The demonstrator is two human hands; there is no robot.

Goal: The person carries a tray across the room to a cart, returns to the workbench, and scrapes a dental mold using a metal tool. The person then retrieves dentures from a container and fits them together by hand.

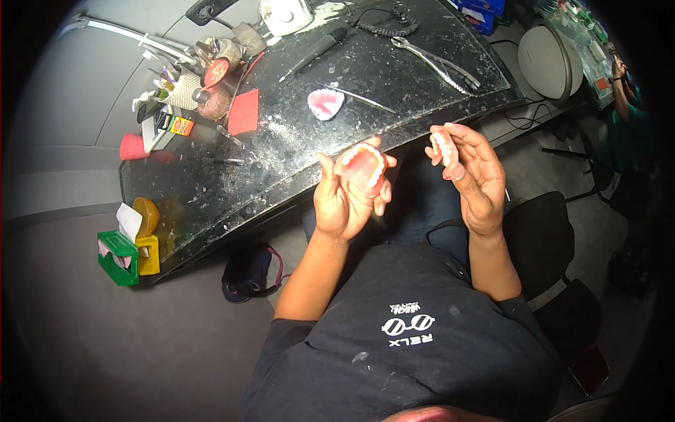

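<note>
On the upturned palm of my left hand [341, 209] rests a denture [361, 167] with a pink base and a curved row of white teeth, the fingers curled behind it. My right hand [481, 176] pinches a second, narrower denture [444, 148] between thumb and fingers, turned on its side. Both hands are raised just in front of the bench edge, apart from each other. Beyond them on the bench lies a white dental cast [325, 103] with pink on its top. A thin metal instrument [362, 97] lies beside the cast.
On the dark, dusty bench [211, 193] lie a rotary handpiece [316, 53], metal pliers [436, 65] and a red wax sheet [244, 112]. Jars and a tool holder [184, 91] crowd the left. Green and yellow boxes [118, 259] sit at the near-left corner. A black chair [538, 239] stands right.
</note>
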